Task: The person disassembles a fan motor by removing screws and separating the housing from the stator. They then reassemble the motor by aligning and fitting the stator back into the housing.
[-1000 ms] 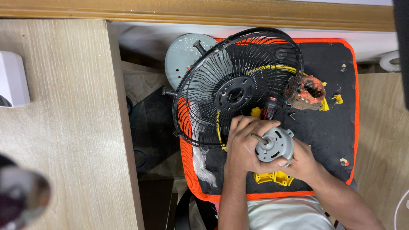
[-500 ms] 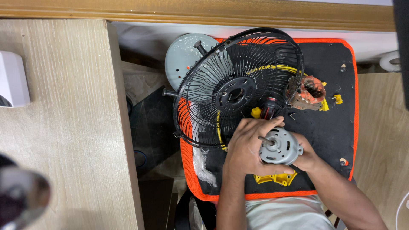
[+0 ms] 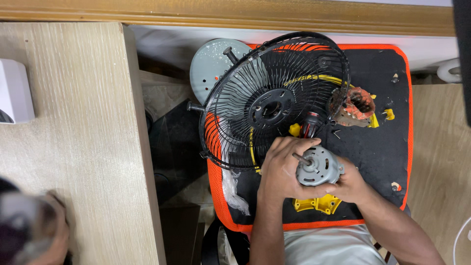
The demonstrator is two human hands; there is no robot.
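Over the black mat point(image 3: 378, 147), left hand point(image 3: 279, 169) and right hand point(image 3: 346, 184) clasp the grey motor point(image 3: 318, 169).

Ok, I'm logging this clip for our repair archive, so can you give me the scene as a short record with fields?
left hand: grips the grey motor from the left
right hand: holds the motor from the right
motor shaft: points up and left
fan guard: black wire, tilted, beyond the hands
work mat: black with orange edge
yellow part: on the mat under the hands
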